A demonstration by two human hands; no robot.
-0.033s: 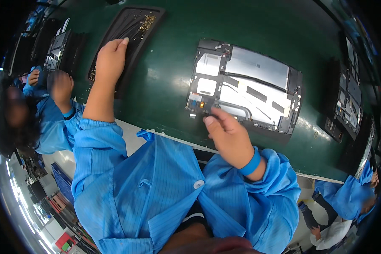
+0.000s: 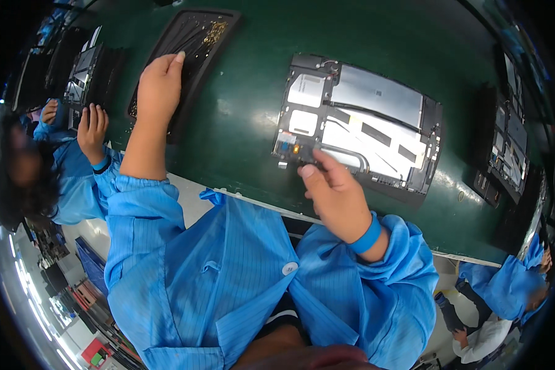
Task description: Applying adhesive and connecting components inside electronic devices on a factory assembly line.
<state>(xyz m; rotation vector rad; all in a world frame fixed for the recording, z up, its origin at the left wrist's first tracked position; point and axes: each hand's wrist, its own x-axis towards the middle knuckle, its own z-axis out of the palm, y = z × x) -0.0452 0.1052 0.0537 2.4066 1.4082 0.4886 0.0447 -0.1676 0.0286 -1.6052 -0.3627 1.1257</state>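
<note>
Green surface: a dark green belt (image 2: 240,129) ran across the view, and everything in hand lay on it.
Opened device: a flat tablet-like unit (image 2: 361,126) with its back off lay face down on the belt, silver plates and black strips exposed, right of centre.
Parts tray: a shallow black tray (image 2: 219,37) sat up and to the left, well apart from the device, with a small heap of tiny gold-coloured pieces (image 2: 213,34) near its far end.
Left hand: the left hand (image 2: 157,86) reached into the tray, fingers curled down onto its floor; whether it had pinched a piece could not be told.
Right hand: the right hand (image 2: 333,188) rested at the device's near edge, thumb and forefinger drawn together at the lower left corner by a small board; anything between them was too small to see.
Step in hand: it looked like fetching a small part while the other hand worked the corner.
Next move calls for: probably a fine pinch and a steady carry across the belt.
Neighbours: another person's hand (image 2: 92,129) lay flat at the far left.
</note>
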